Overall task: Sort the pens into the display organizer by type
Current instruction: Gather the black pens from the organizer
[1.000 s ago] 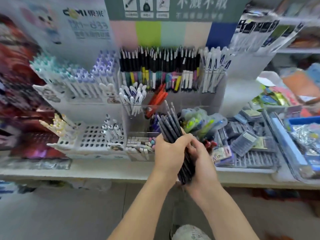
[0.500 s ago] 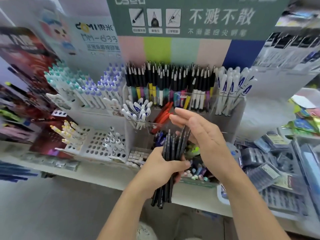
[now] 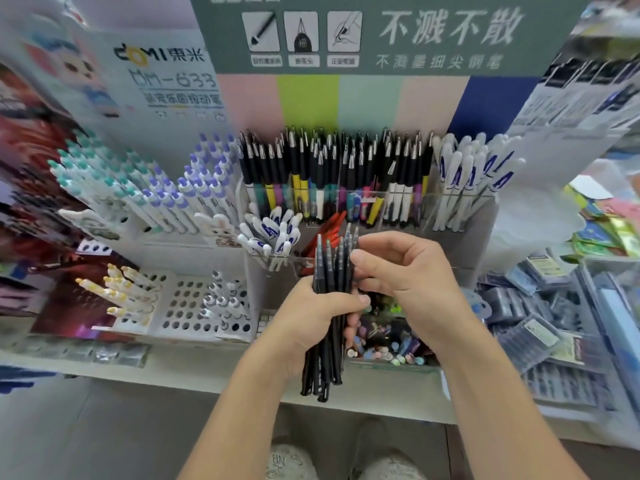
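- Before the display organizer [image 3: 460, 230], in the head view, the left hand [image 3: 308, 320] was wrapped around a bundle of black pens [image 3: 329, 306], held upright with the clip ends up.
- The right hand [image 3: 405, 271] had its fingers curled, the fingertips [image 3: 362, 263] pinching at the top of that bundle.
- Behind them, black-capped pens [image 3: 332, 174] filled the organizer's back row; white pens [image 3: 467, 181] stood to their right, red pens [image 3: 329, 233] just behind the bundle.
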